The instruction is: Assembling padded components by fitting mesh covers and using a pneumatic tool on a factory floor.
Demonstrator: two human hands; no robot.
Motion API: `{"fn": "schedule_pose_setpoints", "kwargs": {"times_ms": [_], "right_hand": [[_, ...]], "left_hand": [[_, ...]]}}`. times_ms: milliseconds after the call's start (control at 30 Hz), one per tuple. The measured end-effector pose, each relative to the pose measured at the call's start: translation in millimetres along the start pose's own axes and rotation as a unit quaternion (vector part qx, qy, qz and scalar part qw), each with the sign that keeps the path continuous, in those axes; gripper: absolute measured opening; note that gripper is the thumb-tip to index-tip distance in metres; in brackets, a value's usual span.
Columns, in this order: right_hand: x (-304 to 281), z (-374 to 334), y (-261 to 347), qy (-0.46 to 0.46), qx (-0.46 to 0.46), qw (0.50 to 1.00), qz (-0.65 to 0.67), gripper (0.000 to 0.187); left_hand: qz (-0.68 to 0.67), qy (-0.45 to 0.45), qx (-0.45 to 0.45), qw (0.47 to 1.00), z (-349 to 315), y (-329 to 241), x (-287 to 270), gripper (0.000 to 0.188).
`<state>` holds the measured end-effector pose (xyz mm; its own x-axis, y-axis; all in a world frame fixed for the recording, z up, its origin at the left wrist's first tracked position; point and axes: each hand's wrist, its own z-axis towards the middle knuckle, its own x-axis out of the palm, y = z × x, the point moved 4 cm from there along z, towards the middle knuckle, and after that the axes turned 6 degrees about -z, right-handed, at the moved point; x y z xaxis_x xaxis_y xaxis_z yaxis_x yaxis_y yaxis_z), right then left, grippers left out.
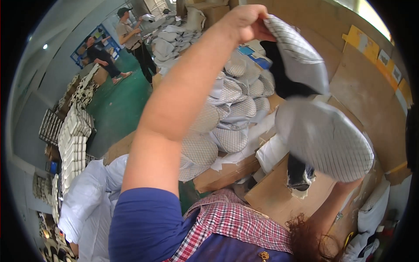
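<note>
In the head view, just across from me, the left hand [248, 24] is pinching the tip of a striped grey shoe piece [301, 50] between thumb and fingers, and the piece is hanging up at the right, over the work area. The right hand [352, 183] is showing only its edge below a blurred grey shoe piece [325, 135]; I cannot tell how its fingers are standing. Between the forearms, a heap of quilted grey pieces [238, 109] is lying near cardboard [231, 172]. Farther off, a person in a cap [131, 37] is standing.
</note>
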<state>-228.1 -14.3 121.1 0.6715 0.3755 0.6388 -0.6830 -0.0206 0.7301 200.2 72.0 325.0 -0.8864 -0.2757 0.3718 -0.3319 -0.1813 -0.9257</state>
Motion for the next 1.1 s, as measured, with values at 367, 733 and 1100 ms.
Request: {"fn": "schedule_pose_setpoints", "kwargs": {"times_ms": [367, 733, 1100], "right_hand": [[74.3, -45.1, -40.8, -0.139, 0.15, 0.977, -0.064, 0.036], [11.1, -53.6, 56.6, -0.28, -0.068, 0.921, -0.263, 0.034], [-69.1, -124.9, 203.5, -0.357, -0.158, 0.851, -0.351, 0.033]], "left_hand": [[0.191, -0.081, -0.042, 0.977, -46.0, -31.4, -233.7, 0.009], [0.156, -0.115, -0.012, 0.981, -61.3, 148.4, -249.4, 0.019], [0.019, -0.149, -0.225, 0.963, -20.6, 478.5, -5.2, 0.071]]}}
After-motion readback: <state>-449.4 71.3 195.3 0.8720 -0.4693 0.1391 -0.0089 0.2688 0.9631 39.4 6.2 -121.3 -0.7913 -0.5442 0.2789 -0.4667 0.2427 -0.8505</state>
